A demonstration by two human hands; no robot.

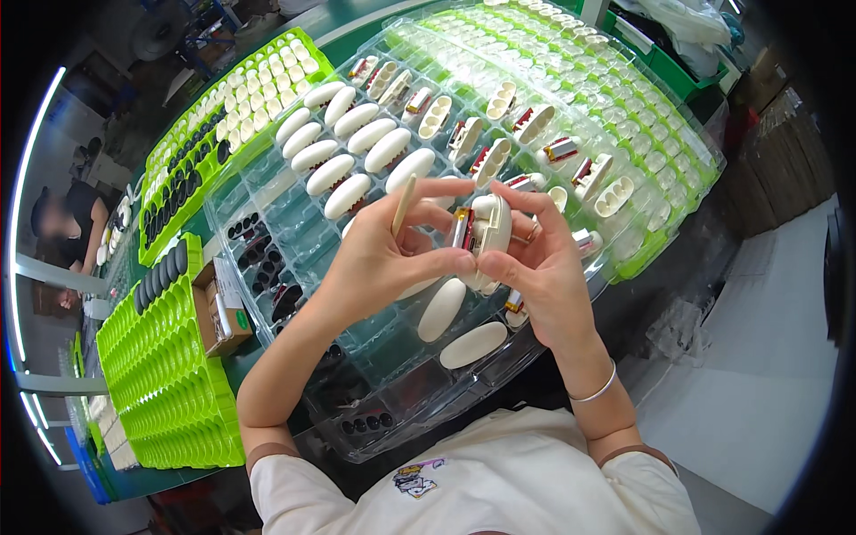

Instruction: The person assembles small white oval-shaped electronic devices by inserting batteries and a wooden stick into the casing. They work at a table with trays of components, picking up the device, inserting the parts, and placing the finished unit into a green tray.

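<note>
Cream T-shirt [553, 468] along the lower edge of the frame: soft folds, small stitched-looking motif. Above it, frame centre, a white oval shell [493, 234] is held between both hands, inner side exposed, with a red-and-silver part [463, 228] at its left.

Right hand [551, 267]: fingers curled snugly round the shell, thumb on its near edge. Left hand [374, 259]: fingers half-curled, a slim cream cover [404, 205] caught edge-on among them; thumb tip by the shell's lower edge. How hard it presses, cannot tell.

Handling, as judged: let the right fingers steady the shell; nudge the small part gently, never force it; grip the cover by its rim to spare the face.

Materials: smooth, satin-looking pebble-shaped shells [334, 174] left of upper centre; glossy clear compartment tray [308, 223] beneath; lime moulded tray [169, 383], ribbed with scooped hollows, lower left; matt brown cardboard box [210, 321] beside it.
</note>
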